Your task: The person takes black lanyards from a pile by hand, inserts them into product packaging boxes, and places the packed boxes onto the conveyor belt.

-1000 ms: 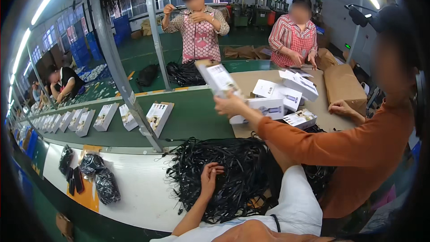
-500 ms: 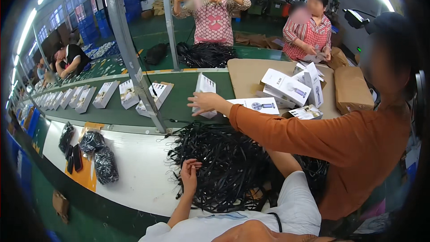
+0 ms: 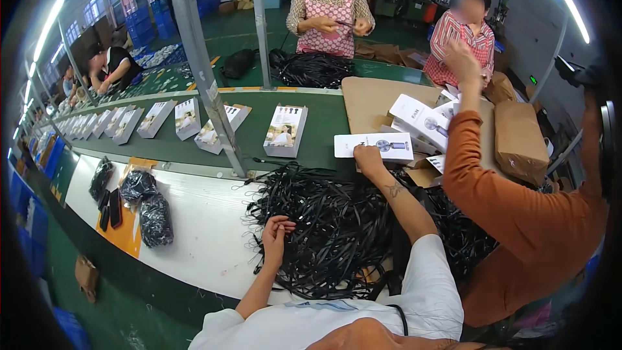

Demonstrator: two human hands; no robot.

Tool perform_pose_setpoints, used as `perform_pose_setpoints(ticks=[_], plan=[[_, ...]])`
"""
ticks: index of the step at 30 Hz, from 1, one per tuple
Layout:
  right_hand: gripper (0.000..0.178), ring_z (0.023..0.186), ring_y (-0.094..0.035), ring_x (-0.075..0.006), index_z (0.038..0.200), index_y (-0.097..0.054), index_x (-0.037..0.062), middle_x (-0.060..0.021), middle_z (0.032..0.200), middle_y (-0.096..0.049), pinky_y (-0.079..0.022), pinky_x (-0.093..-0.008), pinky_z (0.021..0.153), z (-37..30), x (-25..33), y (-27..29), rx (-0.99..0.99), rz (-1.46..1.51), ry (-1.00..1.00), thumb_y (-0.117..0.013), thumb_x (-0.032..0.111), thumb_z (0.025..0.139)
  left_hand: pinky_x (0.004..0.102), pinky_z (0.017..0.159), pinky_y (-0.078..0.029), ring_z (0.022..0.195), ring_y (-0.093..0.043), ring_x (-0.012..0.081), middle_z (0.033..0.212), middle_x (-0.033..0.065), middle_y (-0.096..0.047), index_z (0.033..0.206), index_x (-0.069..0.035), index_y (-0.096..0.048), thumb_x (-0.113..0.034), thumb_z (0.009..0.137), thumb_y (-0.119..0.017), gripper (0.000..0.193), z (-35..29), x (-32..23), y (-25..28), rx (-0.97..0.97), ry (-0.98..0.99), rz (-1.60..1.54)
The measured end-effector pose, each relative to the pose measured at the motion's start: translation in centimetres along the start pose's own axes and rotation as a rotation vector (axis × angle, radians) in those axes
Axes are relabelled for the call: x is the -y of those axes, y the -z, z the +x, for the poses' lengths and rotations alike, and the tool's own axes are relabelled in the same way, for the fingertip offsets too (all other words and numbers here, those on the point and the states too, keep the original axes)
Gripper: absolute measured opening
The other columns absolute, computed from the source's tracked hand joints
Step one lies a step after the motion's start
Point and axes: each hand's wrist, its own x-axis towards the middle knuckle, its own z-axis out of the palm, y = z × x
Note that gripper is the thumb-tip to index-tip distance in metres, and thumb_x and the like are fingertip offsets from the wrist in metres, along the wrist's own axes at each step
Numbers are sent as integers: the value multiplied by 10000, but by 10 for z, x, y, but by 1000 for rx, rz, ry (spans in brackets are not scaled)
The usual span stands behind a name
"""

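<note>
My right hand (image 3: 368, 161) is closed on the near edge of a white box (image 3: 393, 147) with a handheld fan pictured on it. The box lies flat at the near edge of the cardboard sheet (image 3: 363, 105). A large tangled heap of black wrist straps (image 3: 330, 227) lies before me on the white worktop. At the heap's left side rests my left hand (image 3: 275, 238), its fingers loosely bent and apart, with nothing visible in them. A picture-fronted box (image 3: 285, 131) stands on the green conveyor belt (image 3: 259, 113), beyond the straps.
A metal post (image 3: 206, 78) rises at the belt's near edge. More boxes (image 3: 153, 119) line the belt leftward. Bagged black parts (image 3: 154, 220) lie on the worktop (image 3: 201, 220). A co-worker's orange sleeve (image 3: 505, 194) is close on my right; white boxes (image 3: 418, 116) are piled beyond.
My right hand has come up from beside the strap heap onto the white fan box. The co-worker has let go of the box on the belt and drawn the arm back rightward.
</note>
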Motion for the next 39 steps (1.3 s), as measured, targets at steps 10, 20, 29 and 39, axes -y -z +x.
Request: perform_pose_setpoints(ticks=[10,20,29,39], plan=[[130,578,-558,-308,749,-641,53,-129,658,-597,-420,-315,490,-23,29,192,-458,645,-168,-691,96,638,366,987,-347,1210,-409,243,1319,142,-408,1289,-41,-307,-164,884,-526,476,19,-62,-1,31,-30,-249],[173,617,-478,-41,741,-621,9,10,659,-571,-381,-203,556,-77,69,194,16,1382,-295,-726,146,724,434,945,-419,1163,-447,249,1259,71,-448,1330,-106,-292,-377,759,-683,743,-13,-65,-14,108,198,-679],[99,649,-550,-318,932,-486,22,-148,742,-547,-425,-349,584,-33,43,279,-323,855,5,-463,107,886,344,835,-493,1004,-560,204,1120,91,-538,1248,-28,-362,-274,747,-716,661,-35,-57,32,-57,245,-493],[199,883,-571,-261,896,-523,-12,-116,950,-531,-506,-328,632,-12,85,221,230,267,641,-589,54,720,362,926,-428,1083,-509,212,1180,75,-508,1281,-39,-339,-312,735,-729,724,-55,-45,23,-92,323,-615]])
